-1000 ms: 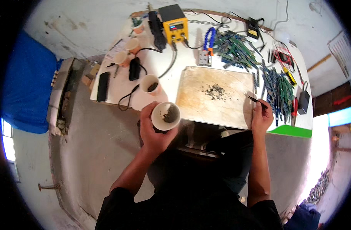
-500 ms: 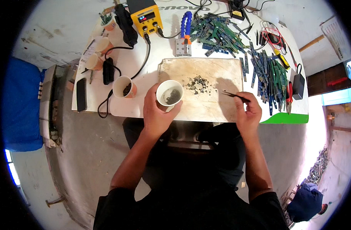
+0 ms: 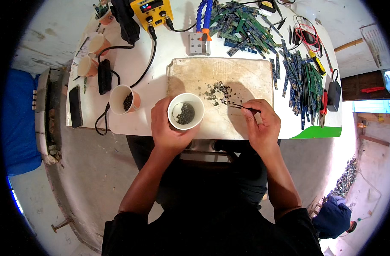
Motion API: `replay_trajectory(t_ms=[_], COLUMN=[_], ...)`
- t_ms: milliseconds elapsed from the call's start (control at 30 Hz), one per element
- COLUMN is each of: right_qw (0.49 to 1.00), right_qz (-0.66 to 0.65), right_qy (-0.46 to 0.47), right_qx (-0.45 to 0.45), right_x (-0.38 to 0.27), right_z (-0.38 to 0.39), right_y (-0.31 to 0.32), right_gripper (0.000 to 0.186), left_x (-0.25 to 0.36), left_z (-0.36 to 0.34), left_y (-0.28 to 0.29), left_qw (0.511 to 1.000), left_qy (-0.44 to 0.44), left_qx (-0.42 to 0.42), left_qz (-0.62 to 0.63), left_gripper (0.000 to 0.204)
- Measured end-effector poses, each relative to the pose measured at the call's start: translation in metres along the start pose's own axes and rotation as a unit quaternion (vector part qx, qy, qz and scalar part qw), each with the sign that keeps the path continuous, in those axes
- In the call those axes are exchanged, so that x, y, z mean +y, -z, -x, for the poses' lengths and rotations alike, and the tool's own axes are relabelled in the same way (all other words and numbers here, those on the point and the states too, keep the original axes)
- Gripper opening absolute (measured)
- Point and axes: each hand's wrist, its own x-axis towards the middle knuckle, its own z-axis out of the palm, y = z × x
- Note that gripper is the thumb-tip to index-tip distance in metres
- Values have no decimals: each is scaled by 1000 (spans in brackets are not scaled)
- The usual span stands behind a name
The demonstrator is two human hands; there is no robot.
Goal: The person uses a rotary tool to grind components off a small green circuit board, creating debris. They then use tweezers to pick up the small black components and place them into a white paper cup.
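Note:
My left hand is wrapped round a white paper cup, tilted so its mouth faces me. Small dark chips lie inside it. Between the fingers of my right hand is a pair of dark tweezers, the tips pointing left over a worn beige board. Loose tiny dark chips are scattered on that board, close to the tweezer tips. Whether the tips grip a chip is too small to tell. Left of my left hand stands another paper cup with dark pieces inside.
Behind the board, a heap of narrow green circuit boards lies beside a metal block with a blue hose. More circuit strips lie right. A yellow soldering station, cables and a phone are left. A person is at lower right.
My right hand has brought the tweezers left, toward the scattered chips. The cup in my left hand now faces me more, showing more of its chips. The whole view has shifted slightly.

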Motion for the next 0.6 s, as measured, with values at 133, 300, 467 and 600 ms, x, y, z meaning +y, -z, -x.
replay_trajectory(t_ms=[133,300,467,600], right_qw=[1000,1000,1000,1000], right_qz=[4,0,-13,-12], right_qy=[-1,-7,-9,-9], right_qx=[-1,10,10,11], right_x=[-2,-3,0,2], right_z=[-2,-3,3,4], right_y=[-1,1,0,-2], right_gripper=[12,13,12,10], left_x=[-2,-1,3,5], left_z=[1,1,-2,0], left_y=[1,3,5,6], left_qw=[1000,1000,999,999], left_qy=[-4,-5,-32,-19], left_qx=[-5,-16,-17,-24], left_qz=[-2,-12,-23,-21], left_gripper=[75,76,77,79])
